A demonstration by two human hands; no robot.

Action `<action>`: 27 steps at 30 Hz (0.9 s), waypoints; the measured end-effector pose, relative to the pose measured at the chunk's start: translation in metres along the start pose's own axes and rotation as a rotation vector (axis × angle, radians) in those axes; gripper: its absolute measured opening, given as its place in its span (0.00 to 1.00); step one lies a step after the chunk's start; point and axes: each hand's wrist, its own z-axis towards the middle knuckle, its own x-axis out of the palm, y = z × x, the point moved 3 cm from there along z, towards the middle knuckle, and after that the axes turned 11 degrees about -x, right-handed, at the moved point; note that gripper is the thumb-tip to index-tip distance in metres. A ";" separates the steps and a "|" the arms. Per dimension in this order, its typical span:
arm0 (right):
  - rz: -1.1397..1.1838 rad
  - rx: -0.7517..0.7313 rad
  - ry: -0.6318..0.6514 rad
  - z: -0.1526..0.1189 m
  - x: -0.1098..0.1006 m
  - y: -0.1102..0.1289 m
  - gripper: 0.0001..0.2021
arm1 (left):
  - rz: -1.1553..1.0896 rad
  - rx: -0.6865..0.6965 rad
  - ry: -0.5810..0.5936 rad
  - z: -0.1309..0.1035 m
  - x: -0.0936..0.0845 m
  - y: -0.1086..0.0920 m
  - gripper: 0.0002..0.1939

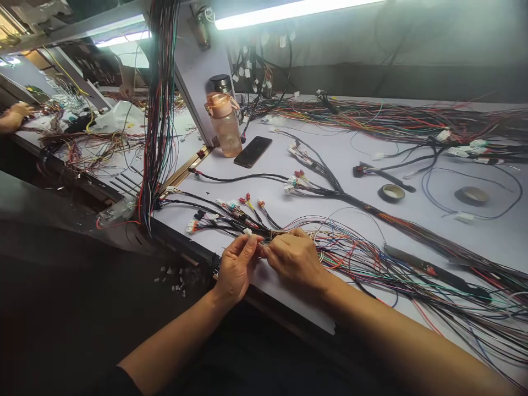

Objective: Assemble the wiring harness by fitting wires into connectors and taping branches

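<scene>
My left hand (237, 264) is closed, with a small white connector (248, 232) pinched between thumb and fingers. Close beside it, my right hand (295, 256) is also closed, its fingertips on thin wires (261, 251) that run toward the connector. The exact grip of the right fingers is partly hidden. Both hands are over the table's front edge. Just behind them lies a wire harness (223, 220) with black-taped branches ending in white, red, black and orange connectors. Loose coloured wires (350, 253) spread from beside my right hand to the right.
A second taped harness (363, 206) crosses the table. Behind it are a phone (253, 152), a drink bottle (225, 129) and tape rolls (391, 192). A hanging wire bundle (159, 110) stands at left. Another person's hand (17, 115) shows at far left.
</scene>
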 end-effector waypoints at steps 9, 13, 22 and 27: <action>0.017 0.015 -0.011 0.000 -0.001 0.002 0.15 | -0.049 0.056 0.020 0.001 -0.001 0.000 0.08; 0.021 0.013 -0.018 -0.001 -0.001 0.002 0.14 | -0.054 0.062 0.046 0.002 -0.002 0.000 0.07; 0.008 0.001 -0.061 -0.001 -0.001 0.002 0.13 | -0.048 0.073 0.043 0.001 -0.002 0.000 0.08; -0.019 -0.006 -0.074 -0.001 -0.001 0.004 0.14 | -0.051 0.070 0.044 0.000 0.000 0.000 0.09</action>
